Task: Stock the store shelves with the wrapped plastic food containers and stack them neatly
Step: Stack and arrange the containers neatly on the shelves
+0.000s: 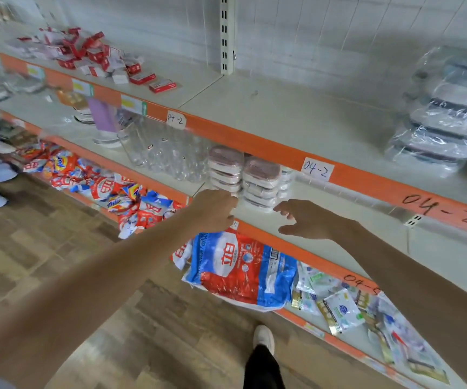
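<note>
Head view: hands (257,214) near glossy, film-wrapped containers (245,175) (rounded rectangles).

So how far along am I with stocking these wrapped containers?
Done: two stacks of wrapped pink-lidded containers stand side by side on the middle shelf, and a stack of grey wrapped containers sits on the upper shelf. In hand: your left hand is at the left stack's base; your right hand hovers open beside the other. Left: bare shelf to their right, though no loose containers are visible.
</note>
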Demonstrator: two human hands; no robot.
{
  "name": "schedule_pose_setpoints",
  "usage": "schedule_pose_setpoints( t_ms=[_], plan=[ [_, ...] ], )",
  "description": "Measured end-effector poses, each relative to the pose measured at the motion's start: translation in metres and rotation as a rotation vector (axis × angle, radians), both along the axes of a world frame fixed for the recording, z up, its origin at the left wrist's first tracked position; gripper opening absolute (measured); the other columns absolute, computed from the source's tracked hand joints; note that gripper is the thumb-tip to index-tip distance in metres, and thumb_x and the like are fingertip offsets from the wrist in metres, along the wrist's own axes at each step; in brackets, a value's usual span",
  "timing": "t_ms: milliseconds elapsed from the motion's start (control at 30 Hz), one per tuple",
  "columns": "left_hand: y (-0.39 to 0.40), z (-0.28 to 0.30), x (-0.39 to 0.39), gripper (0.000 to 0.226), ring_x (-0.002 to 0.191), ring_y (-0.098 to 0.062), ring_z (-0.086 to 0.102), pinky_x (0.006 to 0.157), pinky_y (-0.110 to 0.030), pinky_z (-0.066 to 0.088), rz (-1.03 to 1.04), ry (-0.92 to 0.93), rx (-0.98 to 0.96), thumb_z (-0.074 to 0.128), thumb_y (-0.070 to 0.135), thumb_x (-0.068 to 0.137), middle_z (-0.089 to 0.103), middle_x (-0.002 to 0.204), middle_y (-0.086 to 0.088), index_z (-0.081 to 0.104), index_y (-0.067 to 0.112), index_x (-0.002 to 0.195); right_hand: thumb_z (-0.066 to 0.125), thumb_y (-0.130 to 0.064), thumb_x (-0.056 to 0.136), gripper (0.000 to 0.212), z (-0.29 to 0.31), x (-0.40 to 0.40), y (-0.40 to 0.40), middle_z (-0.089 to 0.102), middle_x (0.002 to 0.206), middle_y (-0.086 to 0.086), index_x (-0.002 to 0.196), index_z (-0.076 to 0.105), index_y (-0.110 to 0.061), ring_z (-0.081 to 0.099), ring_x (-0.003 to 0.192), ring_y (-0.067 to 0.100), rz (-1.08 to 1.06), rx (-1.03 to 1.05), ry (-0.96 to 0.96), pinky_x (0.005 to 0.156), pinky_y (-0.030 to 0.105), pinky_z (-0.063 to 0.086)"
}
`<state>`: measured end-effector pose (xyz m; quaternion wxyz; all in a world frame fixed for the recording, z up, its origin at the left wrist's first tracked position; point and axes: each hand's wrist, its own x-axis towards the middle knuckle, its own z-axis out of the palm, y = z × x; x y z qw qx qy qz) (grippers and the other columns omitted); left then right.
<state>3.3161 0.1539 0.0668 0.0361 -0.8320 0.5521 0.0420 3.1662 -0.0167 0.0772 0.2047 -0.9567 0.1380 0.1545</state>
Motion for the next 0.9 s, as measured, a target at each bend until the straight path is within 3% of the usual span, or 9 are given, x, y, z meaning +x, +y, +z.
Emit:
schedule_pose_setpoints(
  t_ms=[133,267,500,700,900],
  plan=[
    [0.002,-0.018,-0.013,0.030,0.104,-0.024,0.055,0.072,-0.029,0.036,0.012,0.031,0.036,0.047,0.028,0.093,0.057,0.109,-0.006,0.055,0.009,0.115,0.058,-0.029,0.092,0.061,-0.026,-0.011,0.003,0.040,0.141,0.006,0.145,0.030,-0.014,0.040,0.129,0.020,-0.043,0.016,0.032,0.104,0.028,0.032],
    [-0.002,-0.035,-0.018,0.033,0.105,-0.025,0.055,0.081,-0.035,0.045,0.018,0.058,0.023,0.048,0.028,0.093,0.056,0.110,-0.007,0.053,0.008,0.118,0.058,-0.033,0.091,0.068,-0.046,-0.012,-0.002,0.038,0.142,0.009,0.146,0.026,-0.010,0.036,0.130,0.024,-0.089,-0.035,0.003,0.107,0.034,0.033],
    [-0.038,-0.081,-0.001,0.044,0.115,-0.025,0.049,0.088,-0.036,0.043,0.058,0.065,0.006,0.050,0.032,0.093,0.050,0.124,-0.007,0.045,0.008,0.130,0.060,-0.040,0.089,0.077,-0.093,0.007,-0.030,0.029,0.146,0.010,0.147,0.021,-0.010,0.025,0.134,0.028,-0.152,-0.123,-0.082,0.109,0.038,0.030],
    [-0.082,-0.120,0.034,0.047,0.121,-0.028,0.046,0.091,-0.038,0.043,0.136,0.037,-0.143,0.052,0.029,0.092,0.047,0.131,-0.009,0.044,0.008,0.134,0.065,-0.043,0.085,0.083,-0.135,0.064,-0.078,0.026,0.146,0.013,0.146,0.023,-0.006,0.022,0.135,0.030,-0.211,-0.106,-0.299,0.110,0.036,0.022],
    [-0.096,-0.154,0.069,0.037,0.119,-0.027,0.049,0.087,-0.036,0.043,0.116,-0.014,-0.289,0.051,0.026,0.093,0.053,0.125,-0.008,0.051,0.011,0.128,0.072,-0.043,0.078,0.086,-0.169,0.133,-0.124,0.029,0.145,0.013,0.143,0.030,-0.006,0.026,0.132,0.031,-0.256,-0.140,-0.566,0.109,0.035,0.026]
  ],
)
